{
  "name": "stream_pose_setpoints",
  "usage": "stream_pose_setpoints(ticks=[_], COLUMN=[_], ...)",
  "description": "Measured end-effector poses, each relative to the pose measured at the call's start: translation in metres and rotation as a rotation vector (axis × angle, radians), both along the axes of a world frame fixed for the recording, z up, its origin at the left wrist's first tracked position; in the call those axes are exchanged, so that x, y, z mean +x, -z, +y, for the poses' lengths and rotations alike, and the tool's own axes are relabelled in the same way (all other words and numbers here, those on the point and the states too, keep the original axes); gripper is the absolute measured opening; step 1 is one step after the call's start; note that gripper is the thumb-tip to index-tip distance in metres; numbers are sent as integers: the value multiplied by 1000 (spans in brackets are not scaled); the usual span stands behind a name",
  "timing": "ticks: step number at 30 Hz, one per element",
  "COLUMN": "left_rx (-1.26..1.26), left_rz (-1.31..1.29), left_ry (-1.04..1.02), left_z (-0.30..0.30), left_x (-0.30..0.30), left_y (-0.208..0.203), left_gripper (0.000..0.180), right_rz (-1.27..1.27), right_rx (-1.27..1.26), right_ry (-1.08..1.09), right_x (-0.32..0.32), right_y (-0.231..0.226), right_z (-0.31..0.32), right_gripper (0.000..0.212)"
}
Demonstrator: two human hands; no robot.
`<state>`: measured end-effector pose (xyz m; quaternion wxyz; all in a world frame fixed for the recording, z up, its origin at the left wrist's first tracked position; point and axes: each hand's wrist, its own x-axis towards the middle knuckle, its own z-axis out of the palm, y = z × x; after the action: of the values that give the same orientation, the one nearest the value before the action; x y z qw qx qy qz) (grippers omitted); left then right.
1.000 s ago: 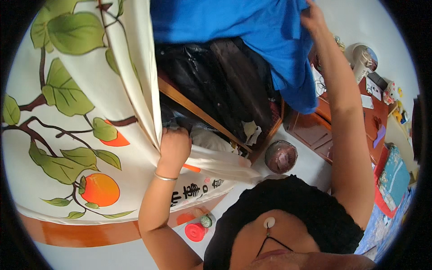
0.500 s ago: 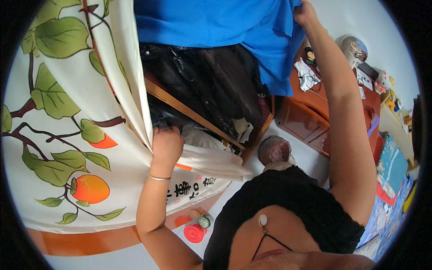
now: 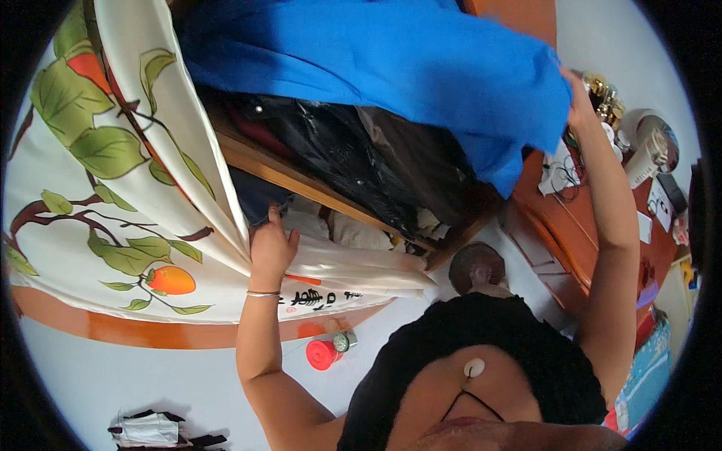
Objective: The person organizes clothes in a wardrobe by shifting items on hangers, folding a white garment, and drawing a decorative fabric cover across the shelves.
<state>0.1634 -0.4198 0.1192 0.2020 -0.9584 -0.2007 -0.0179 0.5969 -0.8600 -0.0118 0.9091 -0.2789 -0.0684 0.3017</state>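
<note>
My right hand is closed on the right end of a bright blue cloth, held out at the upper right. The cloth spreads over dark garments in a wooden cabinet. At the left, my left hand rests against the inner edge of a white curtain printed with green leaves and orange fruit. One finger points up and the thumb stands apart; the other fingers are partly hidden. Dark blue fabric lies just beyond its fingertips, on the shelf below a wooden bar.
A reddish-brown desk stands at the right with cables, bottles and a round mirror. By my body is a round dark stool-like object. A red round container stands on the pale floor.
My right hand has moved right and down, pulling the blue cloth with it. My left hand's fingers have loosened, with one now raised. The view has shifted, showing more floor.
</note>
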Motion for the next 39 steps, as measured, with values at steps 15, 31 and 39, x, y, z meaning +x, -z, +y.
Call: stream_pose_setpoints(ticks=[15, 31, 39], left_rx=[-265, 303, 303], left_rz=[-1007, -641, -665], left_ry=[587, 385, 383], left_z=[-12, -27, -33], left_x=[36, 31, 14], left_y=[-166, -220, -230], left_gripper=[57, 70, 70], right_rz=[-1489, -1852, -705], right_rx=[-835, -1077, -75], right_ry=[-126, 546, -202], right_x=[-131, -175, -224], right_y=[-124, -280, -347], right_z=[165, 434, 470], right_gripper=[30, 16, 28])
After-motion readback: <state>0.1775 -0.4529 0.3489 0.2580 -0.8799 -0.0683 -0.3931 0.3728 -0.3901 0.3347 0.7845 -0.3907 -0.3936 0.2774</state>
